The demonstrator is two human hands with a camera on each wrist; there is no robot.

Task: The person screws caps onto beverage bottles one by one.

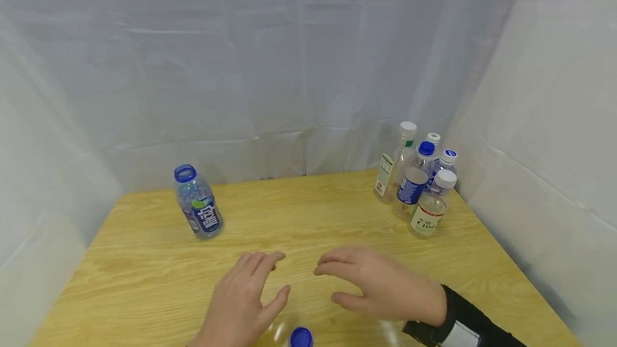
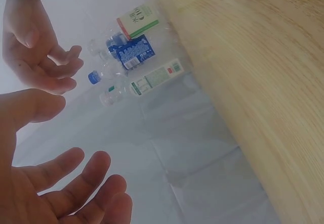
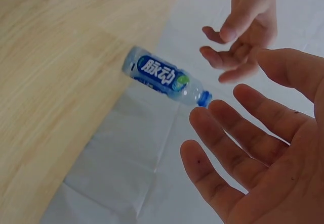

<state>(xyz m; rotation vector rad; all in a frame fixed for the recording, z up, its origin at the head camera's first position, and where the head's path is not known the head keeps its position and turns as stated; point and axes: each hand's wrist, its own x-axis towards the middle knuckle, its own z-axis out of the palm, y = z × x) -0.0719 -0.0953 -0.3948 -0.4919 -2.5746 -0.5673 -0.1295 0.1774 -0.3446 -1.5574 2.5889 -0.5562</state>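
Note:
Over the front middle of the table, my left hand [image 1: 241, 299] holds nothing, its fingers and thumb spread apart. Facing it, my right hand [image 1: 381, 285] is likewise without anything, with fingers loosely bent in the right wrist view. A blue bottle cap [image 1: 301, 337] lies on the table near the front edge of the head view, between and below the hands. At the left stands an uncapped blue plastic bottle [image 1: 200, 205] with a blue and white label; the right wrist view shows this bottle [image 3: 164, 77] beyond the hands.
Several capped clear bottles stand grouped at the table's back right, among them one with a white cap and pale label [image 1: 429, 213] and one with a blue cap [image 1: 415, 181]. White sheeting [image 1: 289, 68] hangs behind the wooden table [image 1: 299, 213] and along both sides.

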